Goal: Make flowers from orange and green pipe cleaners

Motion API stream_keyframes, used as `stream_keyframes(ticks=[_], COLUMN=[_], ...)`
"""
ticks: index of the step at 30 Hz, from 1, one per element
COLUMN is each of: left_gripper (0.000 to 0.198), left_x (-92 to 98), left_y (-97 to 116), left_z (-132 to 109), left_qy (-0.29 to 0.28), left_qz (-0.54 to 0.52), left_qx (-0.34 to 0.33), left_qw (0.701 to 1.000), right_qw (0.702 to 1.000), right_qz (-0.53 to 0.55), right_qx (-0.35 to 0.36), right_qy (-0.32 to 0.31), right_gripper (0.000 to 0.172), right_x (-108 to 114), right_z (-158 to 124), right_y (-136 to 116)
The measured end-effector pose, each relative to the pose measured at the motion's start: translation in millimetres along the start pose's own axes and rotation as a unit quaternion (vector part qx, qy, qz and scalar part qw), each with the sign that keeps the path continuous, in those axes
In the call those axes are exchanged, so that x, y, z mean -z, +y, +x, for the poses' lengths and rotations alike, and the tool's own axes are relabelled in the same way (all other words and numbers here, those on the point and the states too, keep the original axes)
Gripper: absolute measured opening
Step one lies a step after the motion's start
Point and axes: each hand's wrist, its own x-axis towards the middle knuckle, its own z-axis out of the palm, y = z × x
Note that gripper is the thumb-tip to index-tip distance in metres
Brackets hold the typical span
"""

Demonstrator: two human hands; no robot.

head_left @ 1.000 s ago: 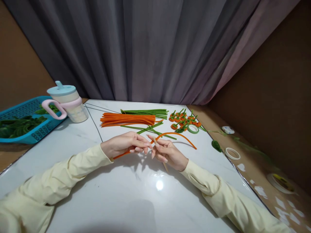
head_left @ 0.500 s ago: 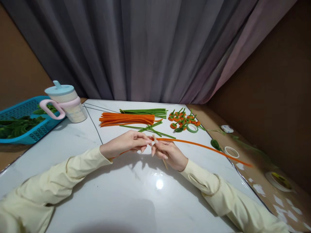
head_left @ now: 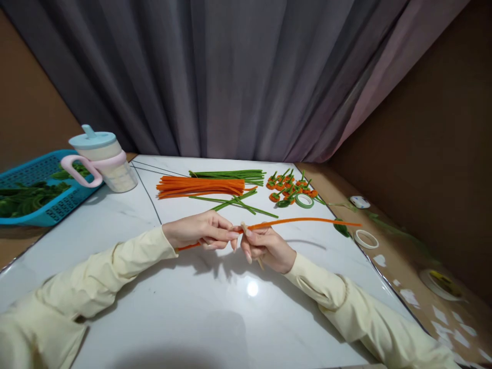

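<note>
My left hand and my right hand meet above the white table, both closed. An orange pipe cleaner runs through the two of them: its long end sticks out to the right, over the table, and a short end shows under my left wrist. My right hand also grips a thin wooden stick, which pokes up beside the fingertips and out below the palm. My left fingertips pinch the pipe cleaner right against that stick.
Bundles of orange pipe cleaners and green ones lie behind the hands, with small orange flowers and a green tape roll. A lidded cup and a blue basket of leaves stand left. A white ring lies right.
The free end of the orange pipe cleaner swung from a curved arc out to the right, then rose to lie nearly level. Both hands stayed together, shifting slightly.
</note>
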Motion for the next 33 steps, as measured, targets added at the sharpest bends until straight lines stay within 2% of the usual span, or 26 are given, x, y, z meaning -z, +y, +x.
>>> stream_keyframes(ticks=[3, 6, 8, 11, 14, 17, 20, 22, 24, 27, 29, 33], left_gripper=[0.026, 0.028, 0.028, 0.028, 0.032, 0.034, 0.032, 0.029, 0.027, 0.028, 0.030, 0.028], left_x=[2.7, 3.3, 4.5, 7.0, 6.1, 0.3, -6.8, -10.2, -11.9, -12.5, -12.6, -14.2], left_y=[-4, -4, -2, -1, 1, 0, -1, -3, -4, -4, -3, -1], left_z=[0, 0, -1, 0, 2, 1, 0, -1, -1, -1, 0, 1], left_qy=[-0.066, -0.087, -0.062, 0.005, 0.057, 0.117, 0.169, 0.181, 0.183, 0.188, 0.192, 0.207], left_qz=[-0.043, -0.015, 0.026, 0.081, 0.172, 0.296, 0.430, 0.499, 0.532, 0.532, 0.508, 0.385], left_qx=[0.026, 0.041, 0.038, 0.008, -0.031, -0.073, -0.133, -0.158, -0.156, -0.142, -0.138, -0.119], left_qw=[0.997, 0.995, 0.997, 0.997, 0.983, 0.945, 0.877, 0.832, 0.812, 0.813, 0.828, 0.891], right_qw=[1.000, 0.999, 0.999, 1.000, 0.998, 0.997, 0.994, 0.992, 0.992, 0.993, 0.993, 0.994], right_qz=[0.010, 0.002, 0.004, 0.016, 0.032, 0.032, 0.023, 0.021, 0.020, 0.017, 0.011, 0.009], right_qx=[-0.011, -0.021, -0.031, -0.025, -0.011, -0.016, -0.020, -0.020, -0.018, -0.013, -0.008, 0.001], right_qy=[-0.022, -0.041, -0.035, 0.008, 0.047, 0.074, 0.106, 0.120, 0.122, 0.120, 0.118, 0.110], right_gripper=[0.034, 0.035, 0.033, 0.028, 0.025, 0.027, 0.027, 0.027, 0.029, 0.030, 0.032, 0.033], right_x=[-3, -3, -1, 2, 4, 4, 4, 4, 4, 5, 6, 8], right_z=[-1, -2, -1, 1, 3, 5, 4, 4, 4, 4, 3, 2], right_y=[1, 3, 4, 7, 9, 10, 11, 11, 12, 13, 13, 13])
